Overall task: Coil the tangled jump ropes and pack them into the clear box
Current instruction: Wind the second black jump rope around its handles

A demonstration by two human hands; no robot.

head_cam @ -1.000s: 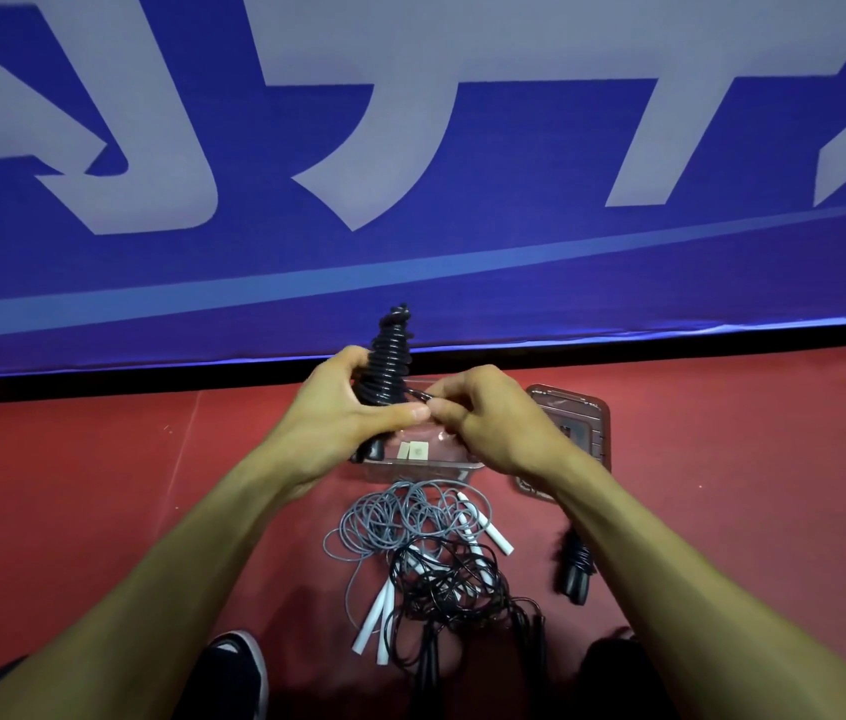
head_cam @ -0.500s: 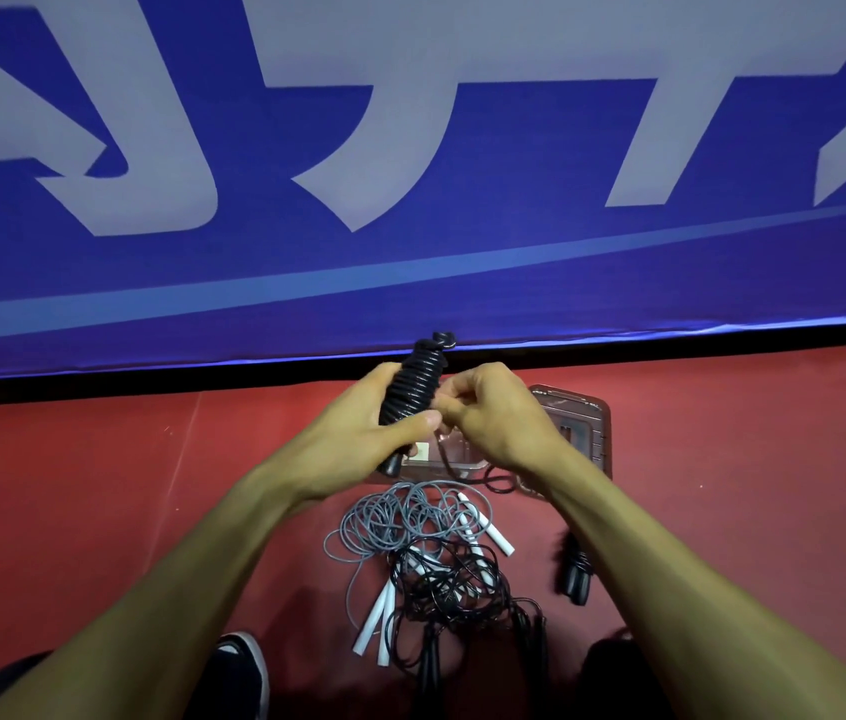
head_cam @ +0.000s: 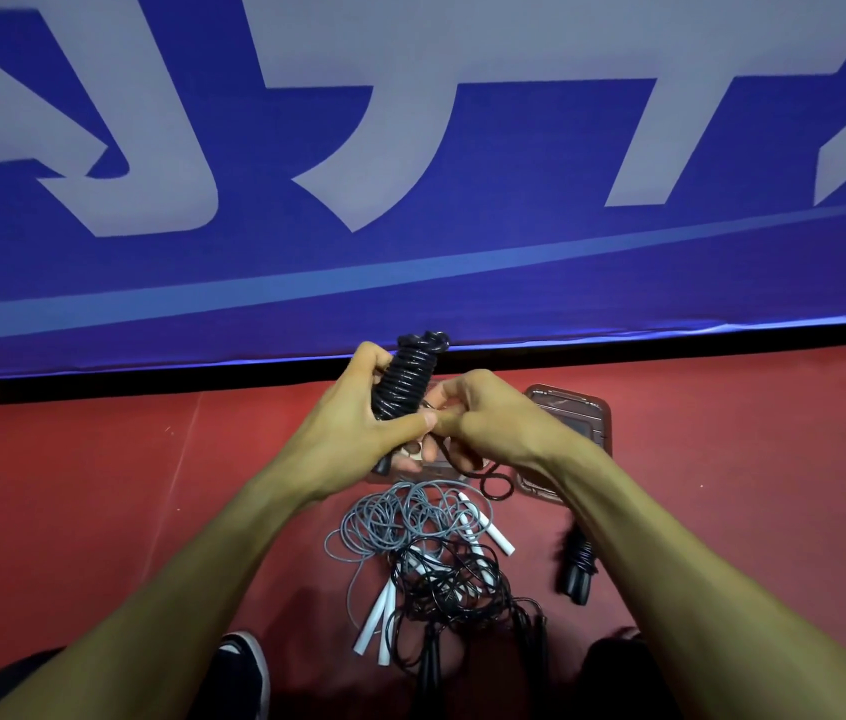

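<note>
Head view is showing you working one rope at a time, and right now you're finishing the black one. Your left hand (head_cam: 358,423) is wrapping its fingers and thumb around the wound black rope bundle (head_cam: 404,379), holding it tilted up above the floor with the top loops poking past your knuckles. Your right hand (head_cam: 493,418) is curling in beside it, fingertips pinching what looks like the loose black tail (head_cam: 494,485), which is looping down below your wrist. I'd judge you're tucking off that last end, so the coil is nearly done but not yet packed.

Next you're needing to lock that tail under a wrap so the bundle isn't springing open, then lower it into the clear box (head_cam: 431,467), which is sitting on the red floor (head_cam: 99,511) directly under your hands and mostly hidden by them. Its lid (head_cam: 574,415) seems to be lying just to the right.

Plenty is waiting nearer to you: a grey rope (head_cam: 390,522) with white handles (head_cam: 374,615) is lying tangled into another black rope (head_cam: 457,579), and a smaller wound black bundle (head_cam: 578,569) is resting on the floor by your right forearm. That knot of grey and black is looking like the slow part. Your dangling tail is hanging close to the pile, so watch it isn't snagging there. A blue banner (head_cam: 410,283) is running behind.
</note>
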